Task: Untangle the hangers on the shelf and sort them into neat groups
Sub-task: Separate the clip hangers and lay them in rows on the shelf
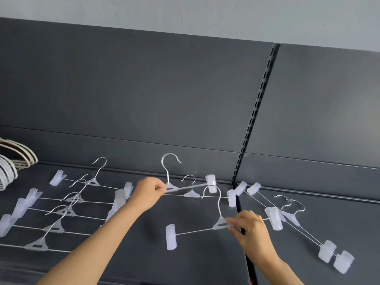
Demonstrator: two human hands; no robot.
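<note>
Clip hangers with metal hooks and clear plastic clips lie on a dark grey shelf [191, 260]. My left hand [147, 193] pinches the bar of one raised clip hanger [171, 187] beside its centre piece, hook pointing up. My right hand [249, 228] pinches the bar of a second clip hanger [221, 222] just right of its centre piece. Another clip hanger [191, 194] lies between them near the back. Several clip hangers [67, 210] lie in a stacked row on the left. Two more clip hangers [292, 218] lie crossed on the right.
A bundle of pale curved hangers [14, 159] sits at the far left edge. A slotted upright post [253, 118] splits the grey back panel, and a seam [243, 233] divides the shelf under my right hand.
</note>
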